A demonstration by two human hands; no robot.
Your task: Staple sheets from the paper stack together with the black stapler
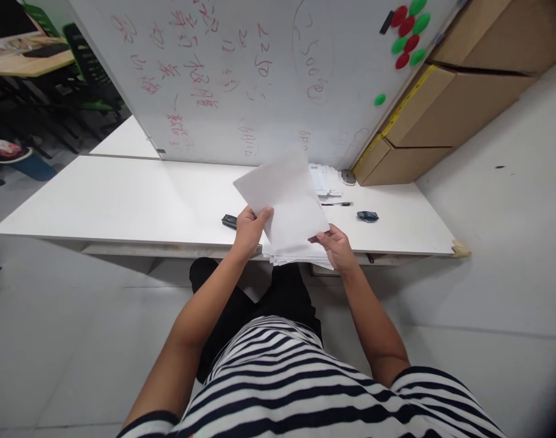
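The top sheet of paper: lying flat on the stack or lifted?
Lifted. The sheet tilts up off the stack, pinched by the left hand and right hand.

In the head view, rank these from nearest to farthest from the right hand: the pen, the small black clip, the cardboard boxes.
From the right hand:
1. Pen, on the table just beyond the hand.
2. Small black clip, on the table farther right.
3. Cardboard boxes, stacked at the far right behind the table.

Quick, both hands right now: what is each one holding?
Left hand: closed on the lower left edge of the lifted sheet of paper.
Right hand: grip on the sheet's lower right corner, above the paper stack.
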